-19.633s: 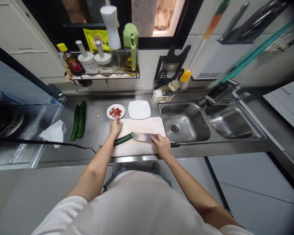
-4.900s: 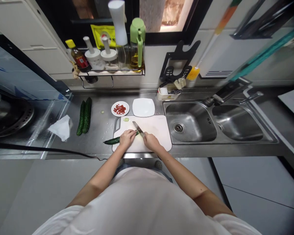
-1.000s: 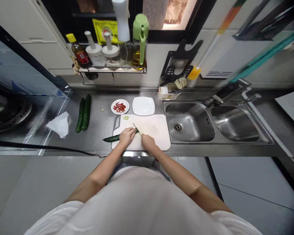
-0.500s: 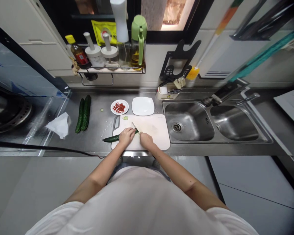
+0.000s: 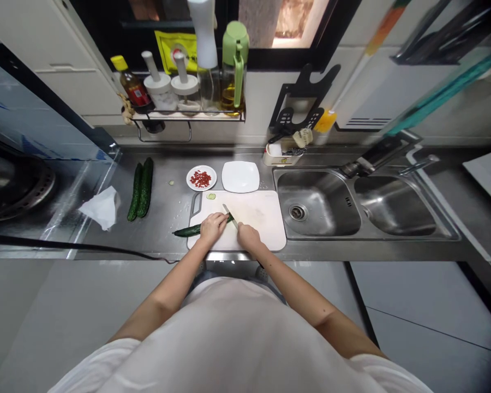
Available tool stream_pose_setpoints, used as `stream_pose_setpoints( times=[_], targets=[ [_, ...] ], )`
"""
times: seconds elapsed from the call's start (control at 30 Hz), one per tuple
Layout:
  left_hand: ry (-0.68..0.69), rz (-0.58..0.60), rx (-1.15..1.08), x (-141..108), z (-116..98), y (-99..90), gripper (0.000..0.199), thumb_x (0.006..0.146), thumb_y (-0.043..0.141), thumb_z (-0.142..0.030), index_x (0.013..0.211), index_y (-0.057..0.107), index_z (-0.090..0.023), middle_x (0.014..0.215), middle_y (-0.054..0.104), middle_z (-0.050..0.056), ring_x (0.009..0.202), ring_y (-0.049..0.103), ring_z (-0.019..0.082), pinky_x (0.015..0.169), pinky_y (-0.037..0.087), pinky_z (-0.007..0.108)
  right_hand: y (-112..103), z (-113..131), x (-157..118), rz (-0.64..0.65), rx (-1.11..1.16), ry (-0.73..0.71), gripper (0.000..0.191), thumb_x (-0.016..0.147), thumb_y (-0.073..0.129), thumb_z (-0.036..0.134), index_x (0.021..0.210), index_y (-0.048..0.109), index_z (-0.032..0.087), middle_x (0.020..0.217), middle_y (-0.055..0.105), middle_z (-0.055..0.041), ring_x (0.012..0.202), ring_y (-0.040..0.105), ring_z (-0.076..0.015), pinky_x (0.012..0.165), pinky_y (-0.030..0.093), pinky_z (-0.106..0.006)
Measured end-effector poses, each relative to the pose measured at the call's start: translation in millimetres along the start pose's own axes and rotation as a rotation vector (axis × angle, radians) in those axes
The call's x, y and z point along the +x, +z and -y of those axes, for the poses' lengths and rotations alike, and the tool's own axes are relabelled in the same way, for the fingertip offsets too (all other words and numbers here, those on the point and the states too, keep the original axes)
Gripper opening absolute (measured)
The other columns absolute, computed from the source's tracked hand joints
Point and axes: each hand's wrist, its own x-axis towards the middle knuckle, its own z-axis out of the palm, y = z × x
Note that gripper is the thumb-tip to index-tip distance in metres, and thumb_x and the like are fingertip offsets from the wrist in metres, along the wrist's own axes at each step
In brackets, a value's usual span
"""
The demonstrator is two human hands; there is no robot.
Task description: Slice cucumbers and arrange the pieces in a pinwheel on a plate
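My left hand (image 5: 213, 227) is closed over a dark green cucumber (image 5: 187, 232) that lies across a white cutting board (image 5: 262, 224). The cucumber's stem end sticks out past the board's left edge; its right end shows just beyond my fingertips. In my right hand (image 5: 249, 238) is a knife (image 5: 230, 214), its handle hidden in my fist. Its narrow blade points up and left, at the cucumber's right end. A pale cucumber slice (image 5: 210, 196) rests near the board's top left corner.
Two whole cucumbers (image 5: 140, 189) lie on the steel counter at left, near a crumpled paper towel (image 5: 101, 207). Behind the board stand a plate of chopped red pieces (image 5: 191, 172) and a white square plate (image 5: 240, 177). A double sink (image 5: 317, 203) is at right.
The view has shifted slightly. My right hand and the knife have moved a little away from my left hand, to the right. My left hand keeps its hold on the cucumber.
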Motion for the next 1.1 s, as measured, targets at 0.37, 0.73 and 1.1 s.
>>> stream_pose_setpoints(
  times=[0.37,0.73,1.1],
  targets=[
    [-0.008,-0.002,0.004,1.2,2.7,1.1,0.025,0.094,0.048,-0.031,0.106,0.070,-0.026,0.102,0.068,0.003,0.094,0.059,0.016,0.081,0.046,0.028,-5.8,6.7,18.6,-0.039,0.028,-0.017,0.032,0.091,0.035,0.011,0.119,0.051,0.013,0.106,0.067,-0.0151,0.101,0.064,-0.0220,0.079,0.045,-0.028],
    [-0.050,0.026,-0.047,1.8,-0.3,-3.0,0.026,0.094,0.048,-0.031,0.106,0.070,-0.026,0.103,0.068,0.004,0.097,0.060,0.016,0.086,0.047,0.028,2.2,-2.9,-5.5,-0.003,0.003,0.014,0.029,0.092,0.035,0.011,0.115,0.051,0.014,0.105,0.067,-0.0153,0.099,0.064,-0.0219,0.077,0.045,-0.028],
    [-0.051,0.028,-0.025,1.6,-1.4,-3.6,0.026,0.094,0.047,-0.032,0.106,0.070,-0.026,0.102,0.068,0.004,0.096,0.059,0.017,0.083,0.046,0.028,-6.3,7.7,8.5,-0.019,0.025,-0.004,0.033,0.090,0.034,0.009,0.118,0.051,0.013,0.107,0.067,-0.0152,0.102,0.063,-0.0215,0.078,0.045,-0.028]
  ],
)
